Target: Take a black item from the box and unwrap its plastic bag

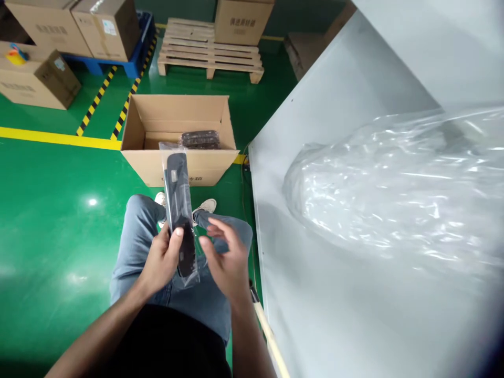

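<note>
Holding a long black remote [180, 210] inside a clear plastic sleeve [188, 273], seated, knees over the green floor [47, 210]. Left hand [163, 257]: grip clenched around the lower part of the bagged remote, thumb across its front face; the remote stands nearly upright, top end tilted slightly left, above the lap. Right hand [224, 257]: grip released, fingers spread, just beside the sleeve's right edge; whether a fingertip touches the film cannot be told, the hand is blurred.

Open cardboard box [177, 136] on the floor ahead of the feet; a small stack of similar dark wrapped items [200, 139] lies inside, against its far wall. To the right, a white tabletop [334, 294] carries a large heap of clear plastic film [394, 184].

Judgement: the step in hand looks like bagging, the remote being already in its sleeve. The sleeve's loose lower end hangs below the remote. Next move probably calls for the right hand to pinch that loose film while the left keeps the remote steady; thin film is slippery, so a firm pinch matters.
</note>
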Demonstrator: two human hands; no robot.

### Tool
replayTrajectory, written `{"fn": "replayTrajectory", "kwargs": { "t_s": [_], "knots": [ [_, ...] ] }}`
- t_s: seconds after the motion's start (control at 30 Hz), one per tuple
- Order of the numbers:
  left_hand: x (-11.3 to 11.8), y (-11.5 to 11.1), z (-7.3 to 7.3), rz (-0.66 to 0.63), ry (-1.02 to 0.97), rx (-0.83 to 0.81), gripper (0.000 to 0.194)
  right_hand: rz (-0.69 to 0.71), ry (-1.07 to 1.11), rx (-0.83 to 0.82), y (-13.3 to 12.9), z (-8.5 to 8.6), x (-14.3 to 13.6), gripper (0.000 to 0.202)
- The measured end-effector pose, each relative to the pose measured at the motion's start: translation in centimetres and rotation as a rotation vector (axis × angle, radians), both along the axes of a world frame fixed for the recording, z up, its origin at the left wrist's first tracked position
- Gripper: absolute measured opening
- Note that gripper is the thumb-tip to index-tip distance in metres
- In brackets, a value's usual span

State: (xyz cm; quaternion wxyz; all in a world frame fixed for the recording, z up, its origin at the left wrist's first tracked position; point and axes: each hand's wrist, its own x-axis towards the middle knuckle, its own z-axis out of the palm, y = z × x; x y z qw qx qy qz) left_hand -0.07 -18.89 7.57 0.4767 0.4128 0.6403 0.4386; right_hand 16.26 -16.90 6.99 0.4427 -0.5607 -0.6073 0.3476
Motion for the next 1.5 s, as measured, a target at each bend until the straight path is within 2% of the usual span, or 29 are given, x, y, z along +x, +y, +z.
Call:
{"fn": "replayTrajectory", "kwargs": {
  "t_s": [0.1, 0.17, 0.3, 0.47, 0.57, 0.63, 0.73, 0.87, 0.93, 1.03, 1.13, 1.23, 1.33, 1.43, 1.5],
  "knots": [
    [0.4, -0.6, -0.5, -0.076, -0.023, -0.05, 0.049, 0.009, -0.049, 0.011, 0.7, 0.4, -2.0, 0.02],
    [0.5, -0.8, -0.6, -0.099, -0.026, -0.07, 0.049, -0.016, -0.05, 0.002, 0.9, 0.3, -2.5, 0.021],
    [0.3, -0.8, 0.2, -0.095, -0.1, -0.108, 0.052, -0.11, -0.016, -0.003, 0.5, -0.3, -2.0, 0.024],
    [-0.2, -1.1, 0.7, -0.134, -0.278, -0.233, 0.059, -0.18, 0.101, -0.148, -0.6, -1.5, -1.2, 0.031],
    [-0.7, -1.3, 0.0, -0.162, -0.187, -0.115, 0.05, -0.112, 0.199, -0.198, -0.4, -2.0, -0.6, 0.029],
    [-0.9, -1.5, -0.5, -0.201, -0.067, -0.039, 0.045, -0.089, 0.225, -0.156, 0.3, -1.8, -0.3, 0.028],
    [-1.0, -2.0, -0.8, -0.299, 0.081, -0.048, 0.042, -0.138, 0.181, -0.062, 1.9, -0.7, -0.4, 0.037],
    [-0.8, -3.0, -1.0, -0.377, 0.143, -0.095, 0.042, -0.153, 0.141, -0.051, 3.7, 0.8, -1.2, 0.027],
    [-0.9, -3.6, -1.1, -0.356, 0.13, -0.13, 0.045, -0.185, 0.148, -0.056, 4.0, 1.0, -1.5, 0.031],
    [-1.2, -4.4, -1.4, -0.226, 0.091, -0.221, 0.052, -0.25, 0.193, -0.085, 3.8, 0.7, -1.4, 0.036],
    [-1.5, -4.9, -1.3, -0.134, -0.061, -0.308, 0.06, -0.262, 0.303, -0.176, 3.5, 0.3, -1.2, 0.04],
    [-1.7, -4.8, -0.7, -0.183, -0.251, -0.371, 0.065, -0.259, 0.448, -0.246, 3.5, -0.2, -1.0, 0.043],
    [-2.1, -4.5, -0.5, -0.195, -0.298, -0.428, 0.069, -0.263, 0.535, -0.232, 3.5, -0.5, -0.8, 0.044],
    [-2.3, -4.3, -0.9, -0.124, -0.207, -0.391, 0.061, -0.259, 0.413, -0.114, 3.5, -0.1, -0.5, 0.034],
    [-2.4, -4.3, -1.1, -0.174, -0.154, -0.322, 0.054, -0.256, 0.284, -0.027, 3.7, 0.5, -0.3, 0.032]
  ]
}}
